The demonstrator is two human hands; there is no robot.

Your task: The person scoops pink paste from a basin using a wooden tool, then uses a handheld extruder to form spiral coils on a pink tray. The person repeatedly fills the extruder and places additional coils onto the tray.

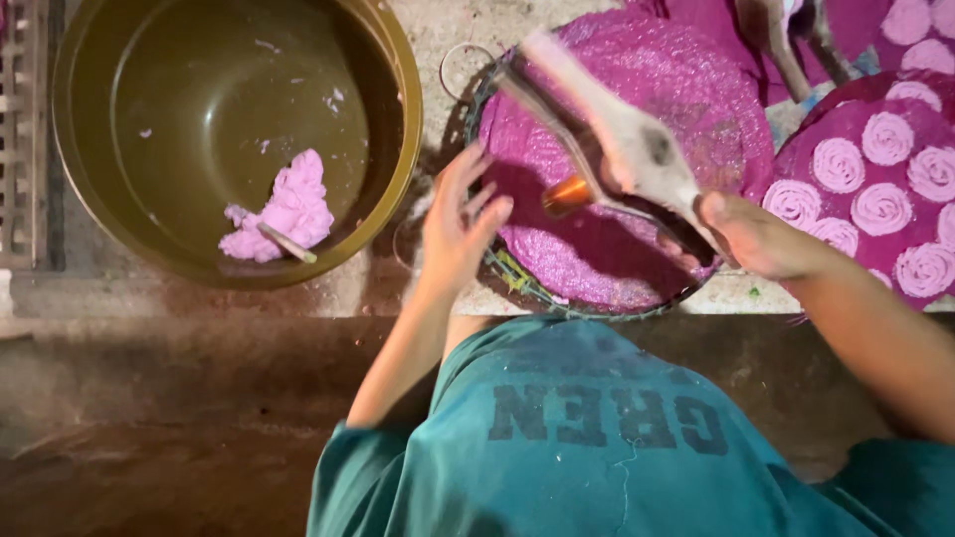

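Observation:
My right hand [756, 239] grips a long metal press tool [617, 139] with a pale handle and an orange nozzle tip, held tilted over a round magenta mesh tray [607, 249]. My left hand [458, 224] hovers with fingers spread at the tray's left rim, touching nothing that I can see. The tray's surface under the tool is bare. To the left stands a large olive-green basin [388, 89] holding a lump of pink dough [284, 214] with a small stick in it.
Another magenta tray [796, 169] at the right carries several pink spiral rosettes [880, 209]. More trays overlap at the top right. A slatted rack [25, 129] lies at the far left. My teal shirt fills the bottom, above a brown floor.

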